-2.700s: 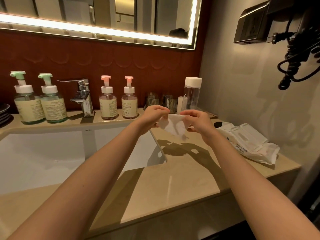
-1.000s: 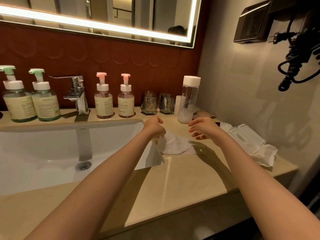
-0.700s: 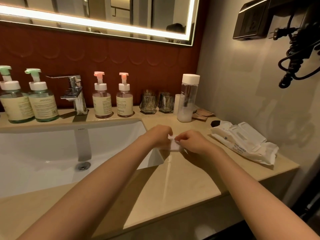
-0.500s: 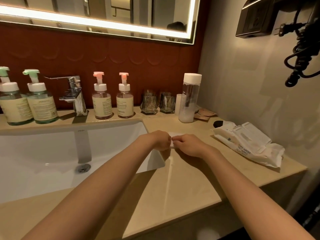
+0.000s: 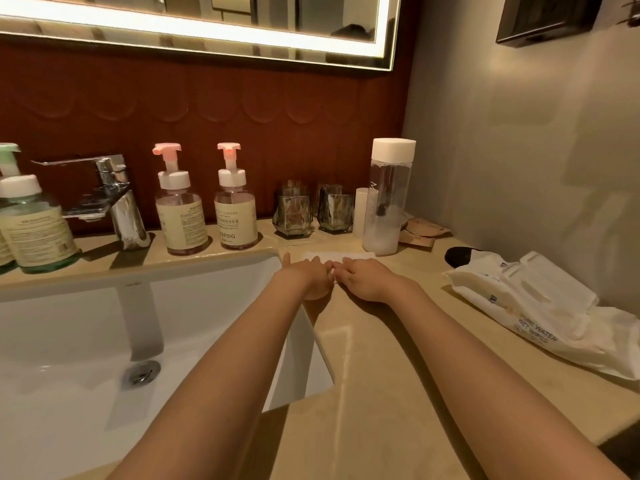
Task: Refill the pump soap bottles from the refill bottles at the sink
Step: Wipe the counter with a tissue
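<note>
Along the back edge of the beige counter (image 5: 398, 393), the bottles stand in a row against the red wall. The white sink (image 5: 69, 341) fills the counter's left part, its drain showing at the bottom. A pack of wet wipes (image 5: 540, 306) lies flat at the right edge, by the side wall. A tall clear bottle (image 5: 386, 202) with a white cap stands upright towards the back right corner, with only a low layer of whitish liquid in it. A green-topped pump bottle (image 5: 34, 230) stands at the back left, with a second one beside it, cut off by the frame. A chrome faucet (image 5: 117, 199) rises behind the sink. Just right of it stand two pink-topped pump bottles (image 5: 180, 216) and (image 5: 236, 216), side by side and upright. Two dark glasses (image 5: 293, 213) sit between those and the tall bottle.

At the sink's back right corner, the left hand (image 5: 306, 277) and the right hand (image 5: 365, 278) rest close together on the counter. Their fingers are stretched forward and press down on a flat white wipe (image 5: 341, 255); neither hand is closed around anything. Brown sachets (image 5: 420, 232) lie just right of the tall bottle.
</note>
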A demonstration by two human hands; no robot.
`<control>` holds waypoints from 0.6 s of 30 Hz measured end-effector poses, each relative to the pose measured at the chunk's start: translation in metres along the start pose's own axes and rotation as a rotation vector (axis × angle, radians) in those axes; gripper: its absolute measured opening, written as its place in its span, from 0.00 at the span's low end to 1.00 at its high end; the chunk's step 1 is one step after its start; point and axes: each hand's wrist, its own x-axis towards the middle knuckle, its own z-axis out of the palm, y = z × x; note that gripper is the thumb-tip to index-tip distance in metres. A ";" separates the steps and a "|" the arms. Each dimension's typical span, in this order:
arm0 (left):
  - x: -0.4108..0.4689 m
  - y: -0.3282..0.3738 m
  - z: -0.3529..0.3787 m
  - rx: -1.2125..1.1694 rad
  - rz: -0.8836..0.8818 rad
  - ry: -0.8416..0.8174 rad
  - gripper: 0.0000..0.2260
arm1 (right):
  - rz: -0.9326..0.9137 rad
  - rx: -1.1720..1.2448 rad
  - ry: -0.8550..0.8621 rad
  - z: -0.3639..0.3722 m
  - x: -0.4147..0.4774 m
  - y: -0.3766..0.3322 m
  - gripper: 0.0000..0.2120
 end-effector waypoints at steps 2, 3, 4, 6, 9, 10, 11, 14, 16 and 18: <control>0.011 -0.004 -0.001 -0.009 -0.020 -0.012 0.22 | -0.013 -0.006 -0.013 -0.002 0.011 -0.001 0.22; 0.014 -0.005 -0.001 -0.017 -0.031 -0.020 0.23 | -0.017 -0.017 -0.016 -0.003 0.016 -0.001 0.22; 0.018 -0.006 -0.002 -0.025 -0.042 -0.030 0.23 | -0.016 -0.026 -0.019 -0.004 0.021 -0.001 0.21; 0.020 -0.008 -0.004 -0.035 -0.056 -0.045 0.23 | -0.012 -0.039 -0.018 -0.004 0.026 -0.002 0.21; 0.017 -0.007 -0.005 -0.033 -0.057 -0.067 0.23 | 0.002 -0.025 -0.011 0.000 0.024 -0.002 0.22; 0.016 -0.006 -0.004 -0.027 -0.057 -0.074 0.24 | 0.005 -0.023 -0.010 0.001 0.022 -0.002 0.22; 0.013 -0.005 -0.004 -0.016 -0.058 -0.079 0.24 | 0.003 -0.028 -0.009 0.002 0.018 -0.003 0.22; 0.002 -0.003 -0.004 -0.014 -0.069 -0.100 0.24 | 0.008 -0.040 -0.020 0.002 0.005 -0.010 0.22; -0.009 0.000 -0.003 -0.022 -0.075 -0.104 0.24 | 0.014 -0.042 -0.019 0.003 -0.007 -0.014 0.22; -0.022 0.003 0.000 -0.039 -0.073 -0.102 0.24 | 0.016 -0.048 -0.019 0.005 -0.020 -0.017 0.22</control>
